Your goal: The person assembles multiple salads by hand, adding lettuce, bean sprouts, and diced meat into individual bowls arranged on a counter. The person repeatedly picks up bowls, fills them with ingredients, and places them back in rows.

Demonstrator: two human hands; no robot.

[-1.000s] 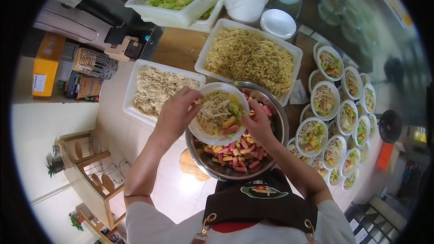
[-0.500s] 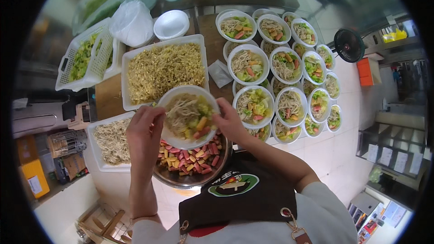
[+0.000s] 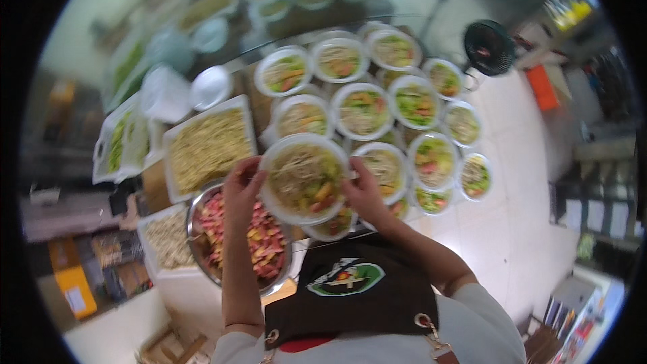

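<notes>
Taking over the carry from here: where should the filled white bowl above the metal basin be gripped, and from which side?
Grip the white bowl by its rim, at opposite points, from left and right. It is wide, shallow and heaped with noodles and toppings, so only the rim is free. The left hand and right hand already hold it so, level above the metal basin.

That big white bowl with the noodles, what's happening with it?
A person in a black apron holds the round white bowl of noodles and chopped vegetables with both hands, left hand and right hand on its rim. It is above a metal bowl of pink and yellow diced food, beside many filled white bowls and a white tray of noodles.
</notes>
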